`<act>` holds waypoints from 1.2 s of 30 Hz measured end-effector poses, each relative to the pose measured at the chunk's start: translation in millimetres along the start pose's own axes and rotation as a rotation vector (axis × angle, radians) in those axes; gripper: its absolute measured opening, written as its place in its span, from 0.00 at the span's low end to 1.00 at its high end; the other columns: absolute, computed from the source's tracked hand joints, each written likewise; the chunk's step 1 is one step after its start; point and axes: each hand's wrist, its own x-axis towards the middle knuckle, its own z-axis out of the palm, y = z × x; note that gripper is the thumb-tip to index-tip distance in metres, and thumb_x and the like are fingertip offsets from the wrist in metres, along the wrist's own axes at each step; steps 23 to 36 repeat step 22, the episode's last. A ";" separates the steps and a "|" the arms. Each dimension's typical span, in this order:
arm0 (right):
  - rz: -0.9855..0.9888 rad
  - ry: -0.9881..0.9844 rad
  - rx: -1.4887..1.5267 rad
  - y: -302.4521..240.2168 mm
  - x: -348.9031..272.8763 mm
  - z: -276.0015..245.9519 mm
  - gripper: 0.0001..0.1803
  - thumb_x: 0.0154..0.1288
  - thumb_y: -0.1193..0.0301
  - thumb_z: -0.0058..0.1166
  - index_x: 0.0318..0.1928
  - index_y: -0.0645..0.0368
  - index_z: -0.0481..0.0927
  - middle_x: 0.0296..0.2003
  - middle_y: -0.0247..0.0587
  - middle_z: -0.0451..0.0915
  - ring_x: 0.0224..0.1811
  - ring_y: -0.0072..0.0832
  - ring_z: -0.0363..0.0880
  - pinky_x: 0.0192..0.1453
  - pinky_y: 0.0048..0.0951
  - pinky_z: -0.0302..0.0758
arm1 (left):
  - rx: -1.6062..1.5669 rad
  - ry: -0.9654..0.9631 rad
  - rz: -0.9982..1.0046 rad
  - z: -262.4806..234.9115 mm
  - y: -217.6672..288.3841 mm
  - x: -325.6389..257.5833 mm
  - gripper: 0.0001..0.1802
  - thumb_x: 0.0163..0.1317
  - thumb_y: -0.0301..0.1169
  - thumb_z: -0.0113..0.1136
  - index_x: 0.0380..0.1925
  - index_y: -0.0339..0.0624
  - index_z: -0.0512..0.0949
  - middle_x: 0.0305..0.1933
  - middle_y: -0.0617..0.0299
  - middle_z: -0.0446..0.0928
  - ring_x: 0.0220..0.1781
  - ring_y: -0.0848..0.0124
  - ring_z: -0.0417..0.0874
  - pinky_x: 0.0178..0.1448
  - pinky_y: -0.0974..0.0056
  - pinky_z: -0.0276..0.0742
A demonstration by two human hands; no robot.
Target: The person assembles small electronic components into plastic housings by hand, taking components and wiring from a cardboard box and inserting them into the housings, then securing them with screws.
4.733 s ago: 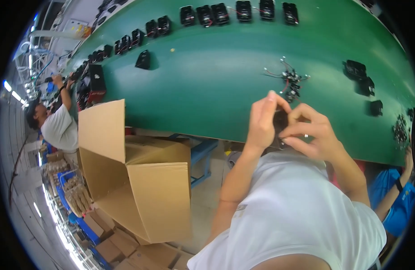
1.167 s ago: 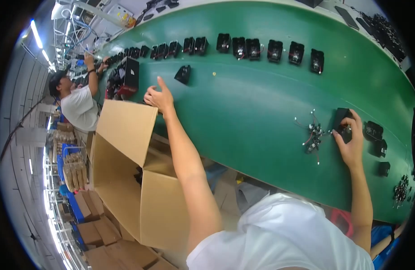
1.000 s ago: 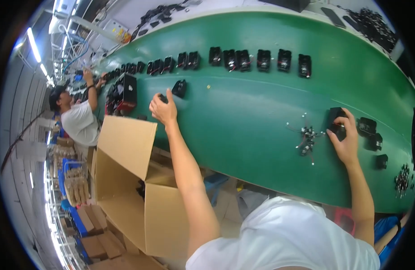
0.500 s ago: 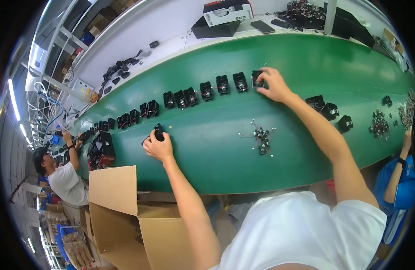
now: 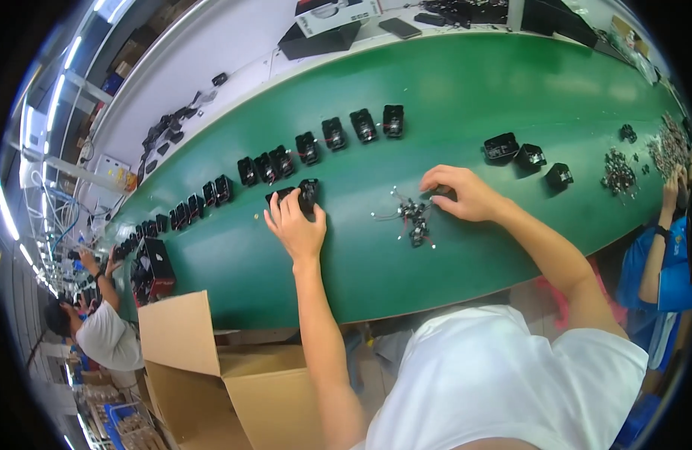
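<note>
My left hand point(image 5: 298, 231) is closed around a black plastic housing point(image 5: 309, 195) on the green bench, just in front of a row of similar pieces. My right hand point(image 5: 466, 196) hovers beside a small pile of black wired components point(image 5: 415, 220). Its fingers are curved, with the thumb apart, and no object shows between them. Red and dark wires with white ends stick out of the pile. At the right end of the row stands a black housing point(image 5: 393, 121), with thin wires showing around several of these pieces.
Three black housings, one of them this box-shaped piece point(image 5: 500, 148), stand to the right. Beyond lie heaps of small parts point(image 5: 619, 174), near another person's hand point(image 5: 670, 196). An open cardboard box point(image 5: 182, 334) sits at the bench's front edge. A co-worker point(image 5: 106, 330) works far left.
My right hand has let go of the black housing at the row's end and come back toward the wired pile. My left hand has moved right with its housing. The whole view has shifted.
</note>
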 end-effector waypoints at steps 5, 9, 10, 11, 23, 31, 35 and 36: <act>-0.040 0.210 -0.173 17.9 51.6 -24.6 0.14 0.58 0.78 0.54 0.46 0.60 0.80 0.44 0.47 0.80 0.51 0.42 0.80 0.54 0.38 0.77 | -0.138 -0.060 0.102 -3.6 20.2 -7.0 0.25 0.52 0.33 0.67 0.53 0.43 0.78 0.53 0.57 0.79 0.70 0.50 0.70 0.75 0.44 0.56; 0.044 0.201 -0.222 39.8 76.6 -41.5 0.11 0.59 0.77 0.51 0.42 0.61 0.81 0.39 0.47 0.83 0.43 0.41 0.84 0.47 0.39 0.79 | -0.070 -0.013 0.223 -7.9 36.9 -9.3 0.23 0.52 0.32 0.67 0.50 0.41 0.78 0.52 0.57 0.79 0.66 0.51 0.73 0.72 0.48 0.59; 0.071 0.062 -0.180 42.0 76.1 -34.8 0.10 0.59 0.76 0.51 0.40 0.61 0.81 0.37 0.46 0.85 0.40 0.40 0.85 0.45 0.39 0.80 | -0.061 -0.009 0.221 -6.8 35.9 -6.8 0.23 0.52 0.32 0.67 0.50 0.41 0.78 0.52 0.57 0.79 0.66 0.51 0.73 0.72 0.48 0.59; 0.028 0.082 -0.033 36.2 64.6 -23.5 0.09 0.58 0.77 0.52 0.39 0.61 0.82 0.35 0.45 0.86 0.35 0.40 0.85 0.45 0.38 0.80 | -0.085 0.009 0.219 -7.1 31.1 -9.2 0.23 0.51 0.31 0.67 0.50 0.41 0.78 0.52 0.56 0.79 0.64 0.51 0.74 0.71 0.49 0.60; -0.010 -0.406 -0.319 -18.4 -5.5 0.4 0.38 0.55 0.70 0.68 0.68 0.44 0.71 0.70 0.43 0.63 0.70 0.49 0.62 0.72 0.45 0.67 | -0.919 -0.094 -0.303 -38.3 50.1 -16.7 0.25 0.53 0.20 0.62 0.54 0.41 0.75 0.58 0.53 0.71 0.51 0.57 0.79 0.50 0.60 0.82; -0.010 -0.406 -0.319 -18.4 -5.5 0.4 0.38 0.55 0.70 0.68 0.68 0.44 0.71 0.70 0.43 0.63 0.70 0.49 0.62 0.72 0.45 0.67 | -0.919 -0.094 -0.303 -38.3 50.1 -16.7 0.25 0.53 0.20 0.62 0.54 0.41 0.75 0.58 0.53 0.71 0.51 0.57 0.79 0.50 0.60 0.82; -0.010 -0.406 -0.319 -18.4 -5.5 0.4 0.38 0.55 0.70 0.68 0.68 0.44 0.71 0.70 0.43 0.63 0.70 0.49 0.62 0.72 0.45 0.67 | -0.919 -0.094 -0.303 -38.3 50.1 -16.7 0.25 0.53 0.20 0.62 0.54 0.41 0.75 0.58 0.53 0.71 0.51 0.57 0.79 0.50 0.60 0.82; -0.010 -0.406 -0.319 -18.4 -5.5 0.4 0.38 0.55 0.70 0.68 0.68 0.44 0.71 0.70 0.43 0.63 0.70 0.49 0.62 0.72 0.45 0.67 | -0.919 -0.094 -0.303 -38.3 50.1 -16.7 0.25 0.53 0.20 0.62 0.54 0.41 0.75 0.58 0.53 0.71 0.51 0.57 0.79 0.50 0.60 0.82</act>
